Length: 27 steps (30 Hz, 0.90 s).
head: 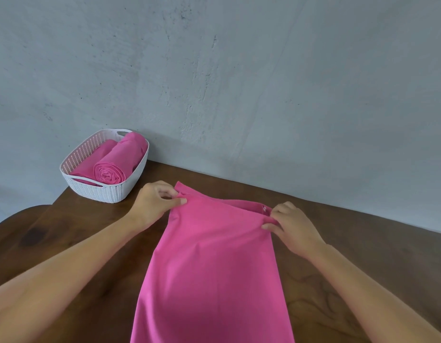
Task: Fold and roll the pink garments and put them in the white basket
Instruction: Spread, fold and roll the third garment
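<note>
Hands: left hand [155, 201] and right hand [290, 225] pinch far corners of my pink garment [214, 268] on counter [66, 243]; long axis runs near-far; white basket [130, 179] far left, left hand nearer.

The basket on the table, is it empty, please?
No, two pink rolls lie side by side inside the basket.
</note>
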{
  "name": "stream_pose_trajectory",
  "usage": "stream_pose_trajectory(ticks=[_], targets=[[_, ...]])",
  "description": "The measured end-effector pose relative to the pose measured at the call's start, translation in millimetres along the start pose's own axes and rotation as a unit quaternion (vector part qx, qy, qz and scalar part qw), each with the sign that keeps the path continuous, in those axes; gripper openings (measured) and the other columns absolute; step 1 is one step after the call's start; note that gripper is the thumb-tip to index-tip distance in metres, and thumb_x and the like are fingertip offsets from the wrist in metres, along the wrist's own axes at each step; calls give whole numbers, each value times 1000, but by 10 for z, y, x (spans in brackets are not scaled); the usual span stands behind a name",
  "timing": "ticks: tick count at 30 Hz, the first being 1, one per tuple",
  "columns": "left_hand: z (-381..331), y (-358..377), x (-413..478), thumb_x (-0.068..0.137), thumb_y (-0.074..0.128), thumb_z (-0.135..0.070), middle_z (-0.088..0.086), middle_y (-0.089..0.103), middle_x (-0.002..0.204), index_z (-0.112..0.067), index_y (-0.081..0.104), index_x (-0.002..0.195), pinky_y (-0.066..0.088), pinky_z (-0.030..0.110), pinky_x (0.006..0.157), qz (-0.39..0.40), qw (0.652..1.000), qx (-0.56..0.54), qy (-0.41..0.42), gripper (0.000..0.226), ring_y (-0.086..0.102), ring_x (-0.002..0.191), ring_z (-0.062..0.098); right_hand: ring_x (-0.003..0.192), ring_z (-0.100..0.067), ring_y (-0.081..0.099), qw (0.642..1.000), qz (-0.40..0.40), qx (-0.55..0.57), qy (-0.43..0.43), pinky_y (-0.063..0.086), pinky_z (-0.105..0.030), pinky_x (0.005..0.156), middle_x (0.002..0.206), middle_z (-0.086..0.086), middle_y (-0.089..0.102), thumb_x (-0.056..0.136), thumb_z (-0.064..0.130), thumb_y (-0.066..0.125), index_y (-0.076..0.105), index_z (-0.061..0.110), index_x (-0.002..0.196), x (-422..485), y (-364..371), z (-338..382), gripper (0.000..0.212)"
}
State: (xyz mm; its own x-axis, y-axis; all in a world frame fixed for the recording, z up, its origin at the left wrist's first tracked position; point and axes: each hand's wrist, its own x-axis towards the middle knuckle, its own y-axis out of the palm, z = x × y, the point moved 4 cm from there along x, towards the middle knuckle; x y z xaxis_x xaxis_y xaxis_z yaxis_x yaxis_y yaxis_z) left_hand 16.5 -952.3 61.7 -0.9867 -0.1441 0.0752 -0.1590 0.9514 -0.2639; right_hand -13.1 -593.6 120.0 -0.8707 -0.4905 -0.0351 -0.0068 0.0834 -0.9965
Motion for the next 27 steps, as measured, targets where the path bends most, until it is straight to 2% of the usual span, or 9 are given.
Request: stream_pose_trajectory(ticks=[4,7,10,13,16,19,22,24,27], targets=[[-130,-23,-116,71,91,-17,2,70,95,-17,81,75,59,37,88,10,999,-31,13,11,72,90,21,113,-14,42,999,-33,-13,-25,44,-34,96,117,9,53,97,47,59,71,18,105,-205,5,26,32],[-230,-29,-220,72,91,-15,2,71,94,-16,81,75,60,36,86,26,999,-39,23,10,72,89,24,98,-14,49,992,-86,-54,-75,52,-35,81,103,8,59,90,37,70,74,16,95,-329,15,100,22],[-288,-52,-347,73,90,-14,3,70,95,-13,80,76,60,33,83,41,998,-39,24,10,72,86,24,87,-15,52,980,-105,-108,-130,49,-30,71,92,8,61,83,28,78,73,19,90,-459,2,217,13],[-284,-81,-462,73,89,-13,5,70,95,-12,80,76,58,24,79,48,998,-34,27,10,72,83,22,82,-17,47,978,-110,-127,-127,40,-28,66,86,5,55,64,0,83,72,20,86,-574,21,236,32],[-269,-94,-575,73,89,-14,4,70,95,-12,80,75,57,23,77,59,997,-40,25,9,72,81,19,78,-17,43,980,-107,-137,-100,38,-28,62,82,5,46,54,-9,79,72,21,90,-645,51,225,47],[-234,-82,-680,73,89,-15,3,70,90,-11,78,75,58,29,78,62,997,-38,23,11,71,77,17,80,-19,43,982,-98,-145,-77,41,-31,64,85,3,46,62,-3,75,72,21,100,-676,73,234,45],[-193,-75,-779,73,89,-16,3,72,88,-12,77,75,58,37,81,54,998,-35,22,13,72,78,22,85,-23,42,978,-107,-173,-45,44,-36,70,90,-1,48,86,25,72,70,18,94,-711,56,189,12],[-158,-88,-834,74,88,-16,2,72,87,-16,77,74,57,38,81,50,998,-33,20,12,72,78,22,86,-25,45,975,-120,-183,-21,45,-41,73,92,-4,50,86,33,74,70,15,91,-734,21,125,19],[-100,-107,-896,78,86,-19,2,73,80,-14,76,79,55,42,82,45,999,-16,25,12,72,77,26,90,-28,52,972,-147,-184,-5,48,-43,75,98,-5,55,83,28,78,72,13,89,-770,-59,39,17]])
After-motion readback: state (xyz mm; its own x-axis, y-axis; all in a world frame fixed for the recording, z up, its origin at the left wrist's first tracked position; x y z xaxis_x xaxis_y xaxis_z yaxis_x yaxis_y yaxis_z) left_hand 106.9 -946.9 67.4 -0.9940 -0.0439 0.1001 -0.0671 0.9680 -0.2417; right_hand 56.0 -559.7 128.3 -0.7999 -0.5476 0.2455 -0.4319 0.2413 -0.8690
